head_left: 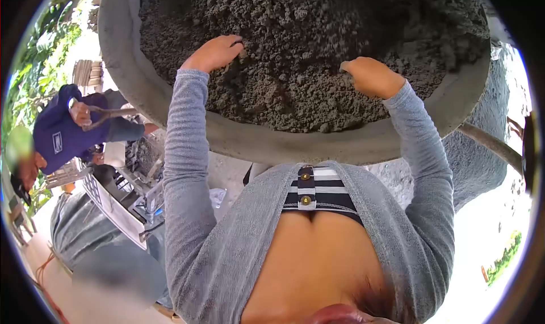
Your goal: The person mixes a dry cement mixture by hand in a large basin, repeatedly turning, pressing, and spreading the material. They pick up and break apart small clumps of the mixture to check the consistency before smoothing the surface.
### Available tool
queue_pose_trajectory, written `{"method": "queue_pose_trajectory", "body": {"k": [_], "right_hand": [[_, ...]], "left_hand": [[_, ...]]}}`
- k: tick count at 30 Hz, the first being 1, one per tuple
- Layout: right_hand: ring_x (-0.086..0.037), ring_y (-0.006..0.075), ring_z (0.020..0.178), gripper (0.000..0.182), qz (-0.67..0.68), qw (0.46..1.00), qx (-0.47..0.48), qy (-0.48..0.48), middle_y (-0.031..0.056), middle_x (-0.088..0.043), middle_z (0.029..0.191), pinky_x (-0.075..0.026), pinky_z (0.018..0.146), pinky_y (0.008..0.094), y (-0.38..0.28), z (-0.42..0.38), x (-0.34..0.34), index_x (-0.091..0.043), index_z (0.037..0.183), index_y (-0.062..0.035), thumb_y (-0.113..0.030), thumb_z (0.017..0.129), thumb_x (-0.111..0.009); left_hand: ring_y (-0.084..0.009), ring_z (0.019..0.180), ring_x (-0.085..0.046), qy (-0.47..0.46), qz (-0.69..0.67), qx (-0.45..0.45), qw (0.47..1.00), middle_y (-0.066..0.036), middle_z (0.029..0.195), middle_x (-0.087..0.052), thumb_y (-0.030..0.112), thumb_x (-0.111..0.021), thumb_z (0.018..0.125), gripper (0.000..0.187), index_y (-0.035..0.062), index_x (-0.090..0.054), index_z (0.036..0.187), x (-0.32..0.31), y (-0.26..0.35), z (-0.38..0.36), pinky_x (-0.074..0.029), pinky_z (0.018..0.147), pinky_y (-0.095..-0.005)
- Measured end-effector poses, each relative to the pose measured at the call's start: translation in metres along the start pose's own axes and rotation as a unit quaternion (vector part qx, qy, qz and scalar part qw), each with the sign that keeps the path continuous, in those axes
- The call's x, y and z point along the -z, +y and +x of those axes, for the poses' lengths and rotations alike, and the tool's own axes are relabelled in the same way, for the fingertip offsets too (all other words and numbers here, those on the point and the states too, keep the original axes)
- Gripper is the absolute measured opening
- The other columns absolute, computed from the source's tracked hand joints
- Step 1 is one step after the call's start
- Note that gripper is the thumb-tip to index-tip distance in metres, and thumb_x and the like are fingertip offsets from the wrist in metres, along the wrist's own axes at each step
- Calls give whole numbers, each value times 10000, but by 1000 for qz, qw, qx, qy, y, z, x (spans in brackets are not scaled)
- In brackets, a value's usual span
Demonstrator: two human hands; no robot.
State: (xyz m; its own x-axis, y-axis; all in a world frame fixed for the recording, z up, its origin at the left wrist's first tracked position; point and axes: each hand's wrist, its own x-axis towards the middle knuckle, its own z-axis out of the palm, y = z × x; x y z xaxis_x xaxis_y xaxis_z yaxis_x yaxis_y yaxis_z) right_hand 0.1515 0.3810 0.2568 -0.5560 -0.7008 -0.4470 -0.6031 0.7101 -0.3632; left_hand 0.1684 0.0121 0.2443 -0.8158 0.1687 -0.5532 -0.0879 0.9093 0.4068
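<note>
I'm seeing both hands working inside a broad, round basin with a thick, smooth grey rim (284, 145), where the dark grey, crumbly, damp-looking material (272, 94) is lying in loose clumps and fine grains. The left hand (211, 56) is bending over the near left part of the heap, its fingers curling down and partly losing themselves against the dark lumps. The right hand (373, 77) is hovering or resting low on the other side, knuckles rounding and fingers folding inward. Both grips are looking fairly narrow, but I can't tell whether either is holding a clump. I'm judging that the hands are spreading apart to reach both sides of the heap, and that the raised rim is keeping the loose grains in. The ribbed grey knit sleeves (187, 125) are crossing the rim, leaving the wrists bare.

Off to the left, a person in a dark blue top (71, 128) is gripping a forked wooden handle (110, 113), near a metal-framed device (122, 196). To the right, a brown wooden pole (493, 142) is slanting past a large, rough-textured grey mass (477, 165).
</note>
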Motion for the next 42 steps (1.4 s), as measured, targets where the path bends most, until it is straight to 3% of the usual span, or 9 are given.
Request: {"method": "queue_pose_trajectory", "body": {"k": [3, 10, 13, 17, 28, 32, 34, 42], "right_hand": [[-619, 398, 868, 336, -20, 1000, 19, -13, 222, -650, 884, -489, 764, 475, -6, -1, -6, -614, 1058, -8, 32, 733, -539], [-615, 382, 929, 343, -18, 996, -39, -77, 214, -652, 947, -492, 809, 460, -20, 1, 3, -613, 1079, -13, 23, 744, -547], [-631, 386, 878, 246, -28, 998, -13, -53, 217, -652, 904, -508, 737, 461, -9, 3, -5, -623, 982, 8, 25, 746, -555], [-631, 387, 883, 228, -29, 998, -19, -54, 212, -654, 912, -508, 749, 459, -7, 3, -5, -627, 972, 4, 16, 756, -554], [-622, 382, 942, 392, -12, 995, -67, -75, 235, -653, 971, -497, 828, 446, -15, 0, 13, -609, 1126, 4, 22, 737, -560], [-636, 362, 941, 391, -19, 994, -73, -79, 218, -658, 990, -513, 803, 436, -10, 1, 8, -613, 1147, -9, 18, 760, -566], [-636, 362, 940, 411, -25, 993, -72, -90, 220, -655, 999, -513, 807, 436, -12, 1, 10, -606, 1166, -8, 21, 758, -562], [-640, 358, 938, 441, -27, 994, -56, -88, 220, -659, 1005, -513, 811, 435, -11, 2, 8, -591, 1198, -2, 25, 760, -553]], "left_hand": [[-313, 1310, -410, -9, 22, 8, 1000, -145, 1411, -459, 349, -369, 944, 517, 78, -462, 1375, 6, -4, 2, -317, 1093, -390], [-313, 1314, -405, -26, 11, -7, 1000, -145, 1425, -444, 339, -362, 945, 519, 74, -452, 1383, 6, 2, -1, -308, 1101, -392], [-309, 1321, -398, -29, 7, 0, 1000, -140, 1434, -435, 335, -364, 947, 512, 82, -454, 1384, 10, 7, -4, -301, 1107, -386], [-303, 1325, -394, -30, 0, 2, 1000, -136, 1437, -433, 333, -367, 944, 512, 80, -457, 1381, 9, 4, -2, -299, 1109, -380], [-303, 1303, -424, 1, -6, 22, 1000, -132, 1418, -459, 323, -362, 942, 501, 91, -468, 1374, 19, 3, -9, -312, 1098, -380], [-324, 1265, -449, 4, 4, 3, 1000, -151, 1392, -475, 333, -385, 932, 511, 62, -475, 1356, 13, -5, -4, -351, 1064, -395], [-301, 1309, -414, -14, -4, 20, 1000, -132, 1420, -455, 342, -364, 950, 505, 86, -466, 1374, 12, -4, -3, -315, 1093, -386], [-289, 1315, -399, -38, 4, 28, 999, -104, 1446, -420, 368, -342, 970, 525, 76, -427, 1398, 17, 10, -10, -327, 1093, -397]]}}
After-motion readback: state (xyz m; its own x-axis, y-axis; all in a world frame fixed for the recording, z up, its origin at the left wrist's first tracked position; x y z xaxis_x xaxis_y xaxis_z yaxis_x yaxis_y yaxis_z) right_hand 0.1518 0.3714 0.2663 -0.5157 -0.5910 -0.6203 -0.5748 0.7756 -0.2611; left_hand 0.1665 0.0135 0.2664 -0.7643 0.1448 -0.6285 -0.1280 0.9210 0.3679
